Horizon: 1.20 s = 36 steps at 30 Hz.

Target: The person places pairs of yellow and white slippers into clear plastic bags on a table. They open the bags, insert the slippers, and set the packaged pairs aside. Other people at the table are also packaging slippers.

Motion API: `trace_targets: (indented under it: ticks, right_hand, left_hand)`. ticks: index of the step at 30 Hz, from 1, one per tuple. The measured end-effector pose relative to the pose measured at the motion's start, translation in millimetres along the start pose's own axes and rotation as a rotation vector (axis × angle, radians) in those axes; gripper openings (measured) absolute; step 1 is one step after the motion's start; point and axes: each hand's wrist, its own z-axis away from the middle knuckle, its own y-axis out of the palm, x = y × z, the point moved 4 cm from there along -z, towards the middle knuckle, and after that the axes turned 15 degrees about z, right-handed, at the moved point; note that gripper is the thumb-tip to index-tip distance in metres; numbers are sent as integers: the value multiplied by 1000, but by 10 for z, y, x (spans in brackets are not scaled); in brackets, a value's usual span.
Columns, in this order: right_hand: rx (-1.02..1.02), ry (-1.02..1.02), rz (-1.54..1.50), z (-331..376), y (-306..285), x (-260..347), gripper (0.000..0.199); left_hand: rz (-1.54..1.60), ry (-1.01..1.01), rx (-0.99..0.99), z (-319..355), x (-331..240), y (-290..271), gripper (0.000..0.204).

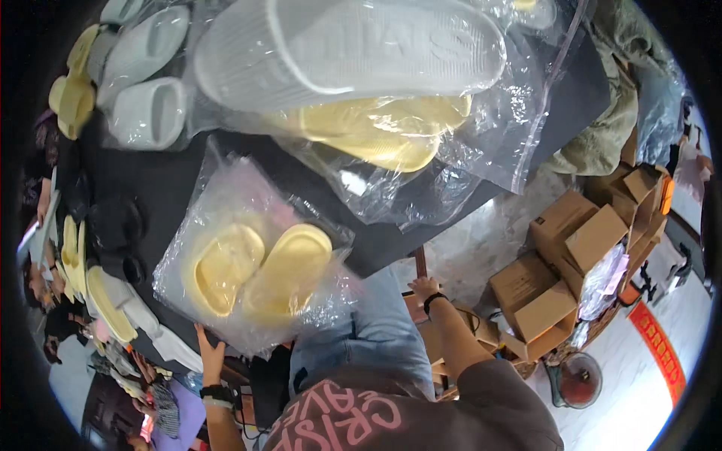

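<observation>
A clear plastic bag (177,259) with a pair of pale yellow slippers (289,267) lies at the near edge of the black table (169,177). My left hand (210,352) is beside the bag's lower left edge, thumb and fingers apart; whether it touches the plastic I cannot tell. Away from the table, to the right, my right hand (426,289) hangs near a brown wooden bar (420,263), its fingers loosely spread and nothing visible in them. Farther back, a large white slipper (353,56) in clear plastic overlaps bagged yellow slippers (376,135).
White slippers (150,113) and yellow ones (73,101) line the table's far left. Black slippers (116,225) sit along its left side. Several cardboard boxes (560,240) stand on the right, near a red-topped round stool (580,379). Other people work at the left rim.
</observation>
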Motion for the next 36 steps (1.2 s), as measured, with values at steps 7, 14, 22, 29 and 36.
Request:
trace_targets:
  ticks: [7, 14, 22, 29, 36]
  right_hand:
    - [92, 84, -148, -473, 653, 430, 33]
    - [3, 160, -195, -484, 373, 434, 31]
    - [-662, 217, -140, -906, -148, 120, 27]
    - [-323, 119, -199, -578, -539, -240, 27]
    - [-122, 82, -149, -225, -700, -835, 27]
  left_hand:
    - [242, -210, 123, -24, 13, -51, 79]
    - [349, -193, 83, 47, 167, 36, 83]
    - [307, -176, 5, 77, 22, 116, 94]
    - [249, -94, -45, 84, -103, 158, 94]
    - [304, -73, -168, 220, -272, 354, 93]
